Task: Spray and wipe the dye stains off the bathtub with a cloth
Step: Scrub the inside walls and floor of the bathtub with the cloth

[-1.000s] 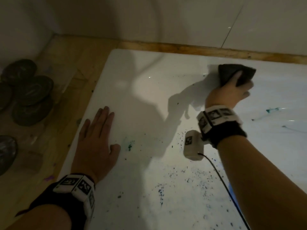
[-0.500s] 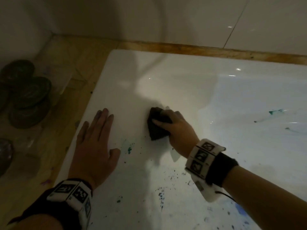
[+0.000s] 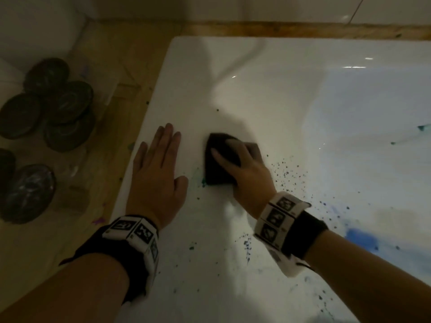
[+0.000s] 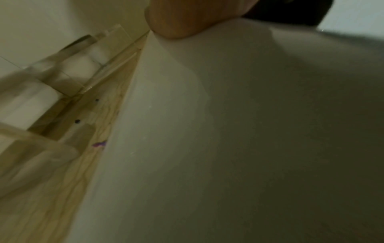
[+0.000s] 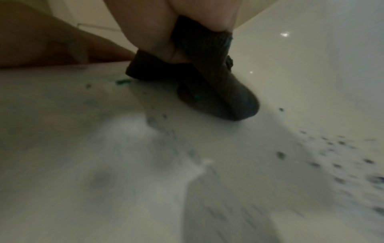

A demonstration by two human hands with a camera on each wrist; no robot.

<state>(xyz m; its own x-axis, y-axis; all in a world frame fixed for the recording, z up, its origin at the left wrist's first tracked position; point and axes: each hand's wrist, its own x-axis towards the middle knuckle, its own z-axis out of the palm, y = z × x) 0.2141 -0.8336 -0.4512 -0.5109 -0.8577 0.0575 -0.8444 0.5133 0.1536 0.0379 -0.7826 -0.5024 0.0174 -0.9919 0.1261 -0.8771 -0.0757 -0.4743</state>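
Cloth gripped on bathtub.
Wrist view alone shows right hand fingers curled around it; position is unchanged; left hand flat, fingers together.

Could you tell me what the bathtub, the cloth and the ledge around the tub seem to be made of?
Bathtub: glossy white, probably acrylic or enamel; it shows sharp light glints.
Cloth: dark, matte textile, seemingly ribbed or knitted; fine parallel ridges show where the right hand holds it folded.
Ledge: light wood or wood-look laminate; grain lines are visible, the finish dull.

Scene is dim, brightest at the right of the tub, with small glare spots there. Both wrist views are blurred; the head view bends at its edges.
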